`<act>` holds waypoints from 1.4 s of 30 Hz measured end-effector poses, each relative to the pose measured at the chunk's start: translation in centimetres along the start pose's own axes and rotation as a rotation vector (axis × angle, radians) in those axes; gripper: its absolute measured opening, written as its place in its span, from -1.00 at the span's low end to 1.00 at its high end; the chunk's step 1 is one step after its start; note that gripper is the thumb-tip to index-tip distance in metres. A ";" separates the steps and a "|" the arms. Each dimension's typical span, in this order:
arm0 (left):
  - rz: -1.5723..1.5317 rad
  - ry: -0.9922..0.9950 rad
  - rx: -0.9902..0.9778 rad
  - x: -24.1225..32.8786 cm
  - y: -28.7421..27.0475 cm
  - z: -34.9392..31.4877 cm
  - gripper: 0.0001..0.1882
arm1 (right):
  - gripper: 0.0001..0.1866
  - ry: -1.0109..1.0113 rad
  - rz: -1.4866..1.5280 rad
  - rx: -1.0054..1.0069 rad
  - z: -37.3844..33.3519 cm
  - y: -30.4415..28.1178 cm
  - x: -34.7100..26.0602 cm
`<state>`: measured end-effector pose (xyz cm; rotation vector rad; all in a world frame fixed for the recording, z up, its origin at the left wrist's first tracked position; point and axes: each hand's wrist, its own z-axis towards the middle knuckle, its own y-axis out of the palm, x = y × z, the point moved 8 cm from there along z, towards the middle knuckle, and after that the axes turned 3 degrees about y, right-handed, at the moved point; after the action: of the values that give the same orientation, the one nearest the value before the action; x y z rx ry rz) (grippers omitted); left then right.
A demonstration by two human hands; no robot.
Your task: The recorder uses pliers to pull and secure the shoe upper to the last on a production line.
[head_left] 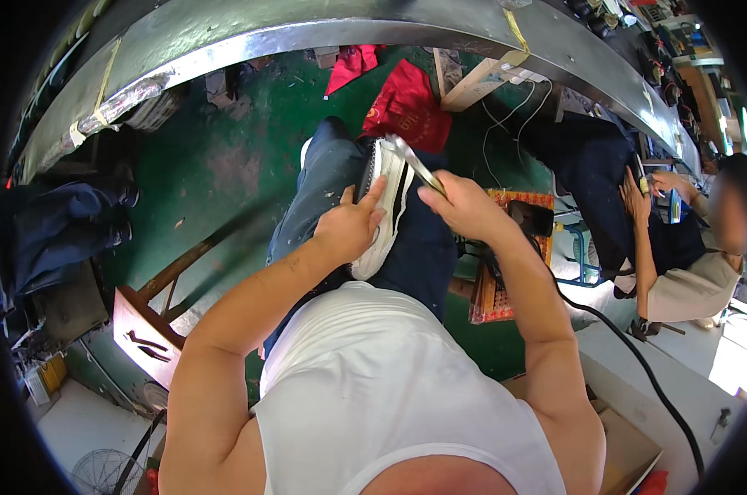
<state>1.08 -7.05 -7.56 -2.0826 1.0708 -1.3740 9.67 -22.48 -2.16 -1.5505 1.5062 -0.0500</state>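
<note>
A white and black shoe [379, 239] lies lengthwise across my lap, toe and heel hard to tell apart, over dark blue trousers [301, 210]. My left hand [350, 224] grips the shoe about its middle, with fingers spread over its side. Just right of the shoe, my right hand [464, 205] is closed around a slim silver metal hand tool [414, 163]. The tool's wider end tilts up and left over the far end of the shoe. Its exact kind is unclear, and my fist hides the lower part.
A metal-edged bench [307, 35] curves across the far side. Red cloths [406, 103] lie beyond my knees on the green floor [200, 165]. A wooden stool [155, 322] stands left; a patterned red mat [490, 301] and black cable [629, 342] are right. Another person [678, 280] works at far right.
</note>
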 end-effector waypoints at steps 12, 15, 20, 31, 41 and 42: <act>-0.279 -0.166 -0.108 -1.1 0.1 -4.1 0.17 | -0.62 -0.184 0.732 0.400 0.9 -3.2 2.4; 0.002 -0.037 -0.062 1.4 -5.4 -4.8 0.00 | -0.51 -0.386 1.034 0.470 0.1 -11.0 -1.2; -0.322 0.303 0.395 4.1 -14.9 -5.4 -0.21 | -0.38 -1.336 1.625 0.357 -4.8 -26.2 -7.5; -0.321 0.165 -0.086 -1.4 -2.5 2.9 -0.03 | -0.73 -0.172 0.863 0.142 -5.2 -6.8 1.4; -0.182 0.028 0.449 -1.8 -3.7 -4.3 -0.75 | -0.78 -0.060 0.449 -0.314 -4.9 6.6 1.3; -0.214 0.110 0.521 -1.2 -3.8 -4.6 -0.76 | -0.79 -0.094 0.348 -0.351 -4.5 6.6 1.0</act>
<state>-1.96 -3.49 -3.62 -1.7809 0.4597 -1.6706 2.21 -24.53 -4.28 -1.5075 1.7533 0.5044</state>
